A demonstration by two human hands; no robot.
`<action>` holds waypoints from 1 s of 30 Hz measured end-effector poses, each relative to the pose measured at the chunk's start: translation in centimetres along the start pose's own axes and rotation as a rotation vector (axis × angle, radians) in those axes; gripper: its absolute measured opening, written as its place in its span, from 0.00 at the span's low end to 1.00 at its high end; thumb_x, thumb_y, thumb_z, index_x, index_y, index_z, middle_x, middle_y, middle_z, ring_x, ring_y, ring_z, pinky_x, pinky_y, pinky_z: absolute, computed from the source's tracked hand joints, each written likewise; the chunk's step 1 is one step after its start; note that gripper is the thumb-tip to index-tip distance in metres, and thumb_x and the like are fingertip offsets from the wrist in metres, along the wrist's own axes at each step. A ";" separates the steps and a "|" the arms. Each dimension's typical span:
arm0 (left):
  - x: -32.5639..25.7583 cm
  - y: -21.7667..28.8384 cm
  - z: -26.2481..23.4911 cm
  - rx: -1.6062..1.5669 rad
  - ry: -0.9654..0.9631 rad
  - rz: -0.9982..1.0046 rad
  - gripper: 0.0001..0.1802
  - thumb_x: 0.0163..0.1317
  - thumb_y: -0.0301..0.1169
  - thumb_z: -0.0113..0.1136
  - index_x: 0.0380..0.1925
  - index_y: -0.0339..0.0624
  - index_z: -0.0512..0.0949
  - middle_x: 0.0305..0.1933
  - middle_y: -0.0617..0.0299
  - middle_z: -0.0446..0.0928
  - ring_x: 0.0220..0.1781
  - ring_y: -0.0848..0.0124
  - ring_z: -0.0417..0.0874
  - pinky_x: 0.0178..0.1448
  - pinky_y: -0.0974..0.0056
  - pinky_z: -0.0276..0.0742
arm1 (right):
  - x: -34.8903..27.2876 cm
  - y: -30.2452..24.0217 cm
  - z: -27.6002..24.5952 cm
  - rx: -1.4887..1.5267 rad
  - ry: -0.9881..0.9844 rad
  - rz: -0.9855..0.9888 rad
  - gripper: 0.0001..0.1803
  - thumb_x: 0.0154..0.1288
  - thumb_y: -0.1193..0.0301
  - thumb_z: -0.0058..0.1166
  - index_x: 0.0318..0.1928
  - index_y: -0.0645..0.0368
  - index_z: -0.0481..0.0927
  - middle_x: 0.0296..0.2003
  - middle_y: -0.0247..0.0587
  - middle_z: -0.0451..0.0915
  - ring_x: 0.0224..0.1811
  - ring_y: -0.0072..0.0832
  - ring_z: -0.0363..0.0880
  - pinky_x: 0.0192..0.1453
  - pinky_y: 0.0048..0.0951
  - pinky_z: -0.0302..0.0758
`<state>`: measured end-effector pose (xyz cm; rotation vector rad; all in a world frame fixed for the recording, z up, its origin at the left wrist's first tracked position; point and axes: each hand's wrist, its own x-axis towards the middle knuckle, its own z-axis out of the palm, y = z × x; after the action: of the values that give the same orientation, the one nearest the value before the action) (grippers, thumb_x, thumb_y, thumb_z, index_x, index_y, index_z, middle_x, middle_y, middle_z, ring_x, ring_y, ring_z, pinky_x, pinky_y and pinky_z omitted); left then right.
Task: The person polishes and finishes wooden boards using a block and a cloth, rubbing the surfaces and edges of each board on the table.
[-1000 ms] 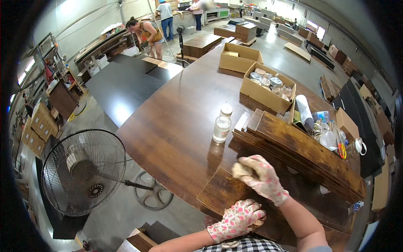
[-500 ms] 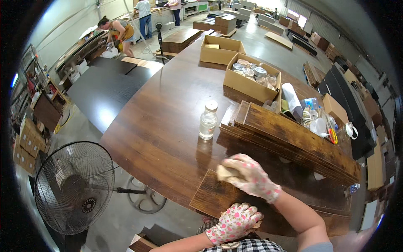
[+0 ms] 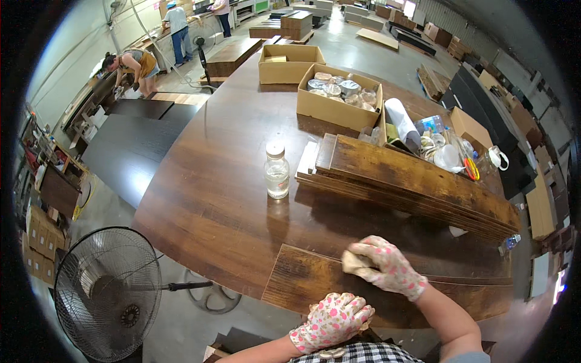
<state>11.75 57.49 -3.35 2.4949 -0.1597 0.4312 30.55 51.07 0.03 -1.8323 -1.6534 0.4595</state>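
While our gloved right hand (image 3: 387,264) grips a beige wad (image 3: 356,266) at the far edge of the brown board (image 3: 296,276), our gloved left hand (image 3: 334,320) lies by its near edge, fingers bent; we cannot tell whether it grasps anything. We have the board flat along the bench's (image 3: 206,187) near side, the plank stack (image 3: 417,172) and a capped clear bottle (image 3: 277,175) beyond it.
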 end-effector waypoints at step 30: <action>1.4 0.8 0.8 0.050 -0.166 0.132 0.15 0.52 0.44 0.62 0.37 0.51 0.78 0.36 0.66 0.76 0.41 0.67 0.79 0.41 0.58 0.74 | -10.0 -0.4 -4.3 -0.319 0.216 0.347 0.21 0.53 0.65 0.66 0.47 0.60 0.80 0.39 0.47 0.81 0.44 0.44 0.80 0.51 0.42 0.76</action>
<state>13.13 56.31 -3.09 2.5776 -0.3854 0.2836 31.40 40.38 2.00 -2.3292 -1.3239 0.1338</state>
